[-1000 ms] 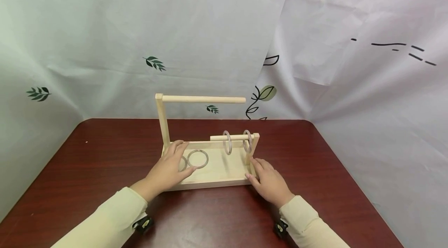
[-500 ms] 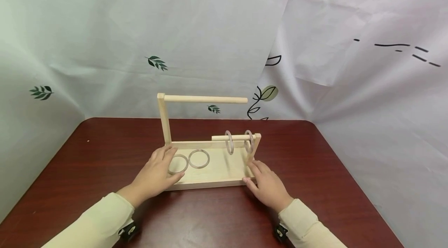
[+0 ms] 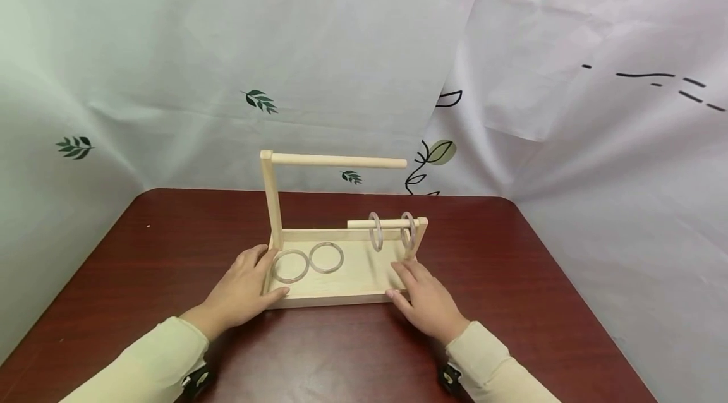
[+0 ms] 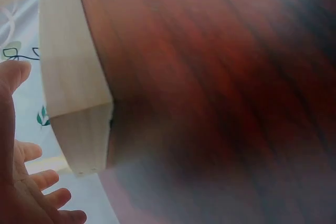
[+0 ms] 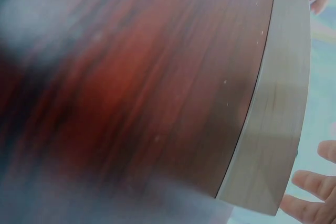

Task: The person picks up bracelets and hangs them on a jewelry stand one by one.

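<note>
A pale wooden rack [image 3: 335, 300] with a shallow tray base stands on the table. My left hand [image 3: 239, 292] lies at the tray's left end, thumb over the front corner. In the left wrist view, the left fingers [image 4: 44, 179] are spread and hold nothing. At the right end is my right hand [image 3: 429, 302], its relaxed fingers over the tray's front corner. Two rings lie flat in the tray: a left ring [image 3: 291, 251] and one beside it [image 3: 327, 244]. Two more, an inner ring [image 3: 376, 220] and an outer ring [image 3: 407, 218], hang on the short lower bar.
The rack's longer upper bar [image 3: 341, 161] carries no ring and has a free right end. A dark red wooden table [image 3: 512, 264] extends around the rack. Behind it hangs a white cloth [image 3: 341, 43] printed with leaves.
My left hand has drawn left, from over the tray to its end, uncovering the left ring. The right hand has shifted slightly left over the tray's corner. The rings keep their places.
</note>
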A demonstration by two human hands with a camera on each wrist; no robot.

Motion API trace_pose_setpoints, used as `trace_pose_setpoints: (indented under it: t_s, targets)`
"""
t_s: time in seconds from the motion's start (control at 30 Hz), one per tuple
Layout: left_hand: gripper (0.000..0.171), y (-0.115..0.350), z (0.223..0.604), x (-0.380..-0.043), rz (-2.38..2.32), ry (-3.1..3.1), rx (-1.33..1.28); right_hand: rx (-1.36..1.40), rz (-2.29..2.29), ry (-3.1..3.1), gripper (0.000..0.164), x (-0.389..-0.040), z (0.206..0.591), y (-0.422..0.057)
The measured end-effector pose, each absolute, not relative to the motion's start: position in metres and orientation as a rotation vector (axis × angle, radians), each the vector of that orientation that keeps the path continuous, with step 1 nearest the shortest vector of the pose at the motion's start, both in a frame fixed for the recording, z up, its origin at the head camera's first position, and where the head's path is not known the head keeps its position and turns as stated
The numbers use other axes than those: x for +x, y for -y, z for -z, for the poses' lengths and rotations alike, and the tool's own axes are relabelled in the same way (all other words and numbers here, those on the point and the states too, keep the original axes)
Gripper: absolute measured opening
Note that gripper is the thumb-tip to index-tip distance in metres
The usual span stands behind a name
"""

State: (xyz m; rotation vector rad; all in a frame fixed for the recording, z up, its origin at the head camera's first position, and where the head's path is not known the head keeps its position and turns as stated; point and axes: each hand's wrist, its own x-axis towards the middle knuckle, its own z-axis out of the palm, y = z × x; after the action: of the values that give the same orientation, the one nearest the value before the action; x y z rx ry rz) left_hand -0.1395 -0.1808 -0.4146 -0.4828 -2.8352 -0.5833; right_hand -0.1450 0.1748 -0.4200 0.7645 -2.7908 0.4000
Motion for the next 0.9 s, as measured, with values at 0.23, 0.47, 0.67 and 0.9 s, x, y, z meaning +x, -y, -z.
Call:
trace_pose_setpoints:
  t_s: [0.23,0.47,0.67,0.9]
  targets:
    - [0.072,0.189,0.421,-0.138,0.557,2.865,-0.487,0.790,-0.402,2.796,0.052,-0.146,0.419,-0.166]
    - [0.074,0.193,0.422,-0.137,0.562,2.897,-0.477,0.834,-0.375,2.774,0.052,-0.148,0.417,-0.157]
    - [0.075,0.195,0.423,-0.136,0.561,2.916,-0.475,0.883,-0.388,2.735,0.052,-0.150,0.416,-0.149]
    - [0.074,0.195,0.425,-0.134,0.546,2.934,-0.482,0.939,-0.393,2.717,0.054,-0.152,0.413,-0.135]
